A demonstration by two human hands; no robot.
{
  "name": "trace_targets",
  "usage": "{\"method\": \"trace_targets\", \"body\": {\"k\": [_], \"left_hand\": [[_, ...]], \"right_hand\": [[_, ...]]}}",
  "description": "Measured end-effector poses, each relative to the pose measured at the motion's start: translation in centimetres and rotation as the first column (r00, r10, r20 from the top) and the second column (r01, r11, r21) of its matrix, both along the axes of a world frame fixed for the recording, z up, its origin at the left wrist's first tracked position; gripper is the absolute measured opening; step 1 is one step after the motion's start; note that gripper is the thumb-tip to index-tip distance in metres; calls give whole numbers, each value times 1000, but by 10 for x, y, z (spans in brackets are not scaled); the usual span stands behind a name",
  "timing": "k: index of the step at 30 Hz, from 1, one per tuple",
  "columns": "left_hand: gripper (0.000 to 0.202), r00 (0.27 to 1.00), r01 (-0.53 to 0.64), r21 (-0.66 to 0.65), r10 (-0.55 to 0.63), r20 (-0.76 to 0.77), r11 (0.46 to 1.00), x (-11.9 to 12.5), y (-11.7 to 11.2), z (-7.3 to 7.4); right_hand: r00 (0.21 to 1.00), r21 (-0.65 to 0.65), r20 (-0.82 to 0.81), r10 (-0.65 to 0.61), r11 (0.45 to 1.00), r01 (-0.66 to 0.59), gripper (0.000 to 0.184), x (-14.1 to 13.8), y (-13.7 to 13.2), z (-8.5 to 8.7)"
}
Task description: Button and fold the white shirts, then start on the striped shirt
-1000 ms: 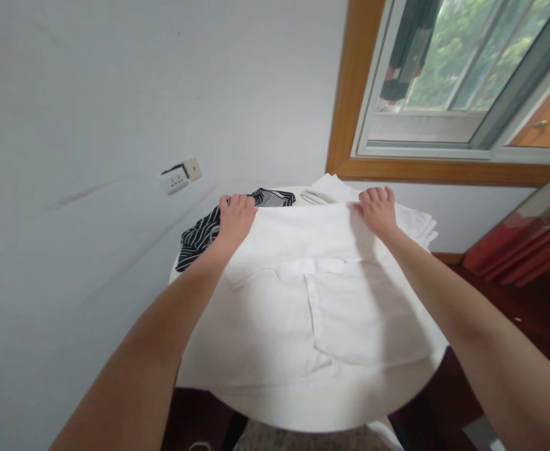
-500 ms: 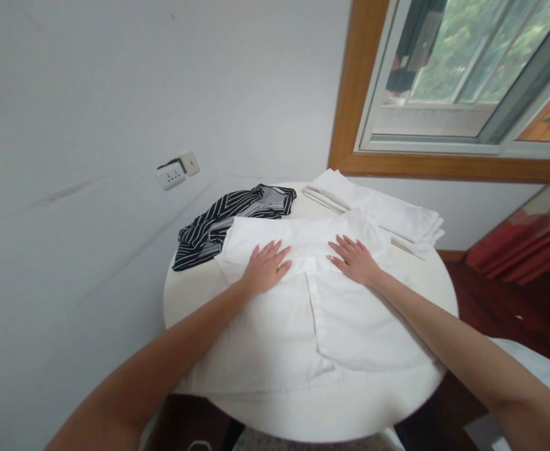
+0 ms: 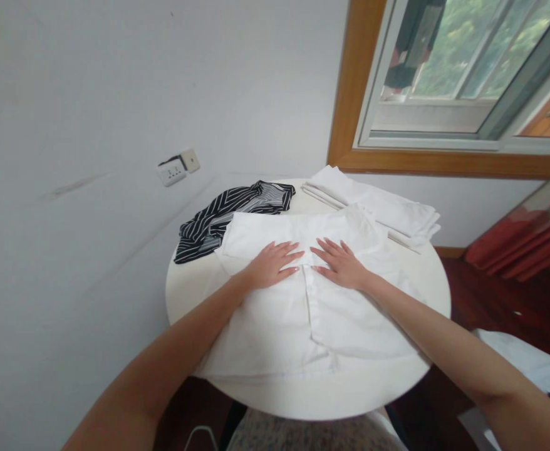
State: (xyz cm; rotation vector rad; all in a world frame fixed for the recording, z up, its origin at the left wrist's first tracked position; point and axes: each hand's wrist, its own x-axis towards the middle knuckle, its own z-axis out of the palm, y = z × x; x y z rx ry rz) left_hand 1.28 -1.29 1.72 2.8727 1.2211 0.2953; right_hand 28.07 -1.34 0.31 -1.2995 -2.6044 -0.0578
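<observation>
A white garment [image 3: 275, 332] with a slit or placket down its middle lies spread over a round white table [image 3: 312, 401], its far part folded over in a band. My left hand [image 3: 275, 264] rests flat on the cloth left of the middle line, fingers spread and pointing right. Opposite it, my right hand [image 3: 341, 263] also presses flat on the fabric, with its fingers apart and pointing left. Only a narrow gap separates the two sets of fingertips. Neither hand grips anything.
Behind the garment lies a black-and-white striped garment [image 3: 228, 213] at the left. Folded white cloths [image 3: 378, 203] sit at the table's back right. A wall with a socket [image 3: 171, 171] stands behind, with a wood-framed window [image 3: 425, 160]. Red curtain fabric [image 3: 524, 241] hangs at the right.
Both hands have slid inward over the white garment, so their fingertips are closer together. The garment's near edge lies slightly farther from me in the view.
</observation>
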Motion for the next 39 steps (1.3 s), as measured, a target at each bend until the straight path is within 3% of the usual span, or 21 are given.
{"method": "trace_targets", "body": {"k": [5,11,15,19,22,25,29,36,39], "left_hand": [[48,1000,-1,11,1,-24,1000,-11,-4,-3],[50,998,-29,86,33,-47,996,-32,-24,-5],[46,998,-35,186,45,-49,982,-38,-46,6],[38,998,-21,193,31,-47,981,-24,-75,28],[41,1000,22,33,-22,-8,999,-10,-101,40],[58,997,71,-97,-71,-2,993,-2,-130,44],[68,989,101,-103,-111,-94,990,3,-161,41],[39,968,63,29,-54,-246,998,18,-174,21],[38,962,45,50,-29,-272,998,20,-172,22]], "right_hand": [[999,-2,5,49,999,-49,54,14,2,-3],[996,43,-28,89,995,-88,54,46,-11,-7],[992,12,-69,104,995,-103,52,72,-28,-4],[982,-144,-150,116,980,-138,49,87,-48,21],[968,-284,-188,165,934,-214,49,85,-74,49],[955,-366,-152,256,883,-294,61,79,-106,65],[958,-342,-45,282,897,-280,80,76,-138,60],[971,-205,40,236,953,-223,55,67,-147,41],[980,-131,61,190,975,-181,56,62,-147,36]]}}
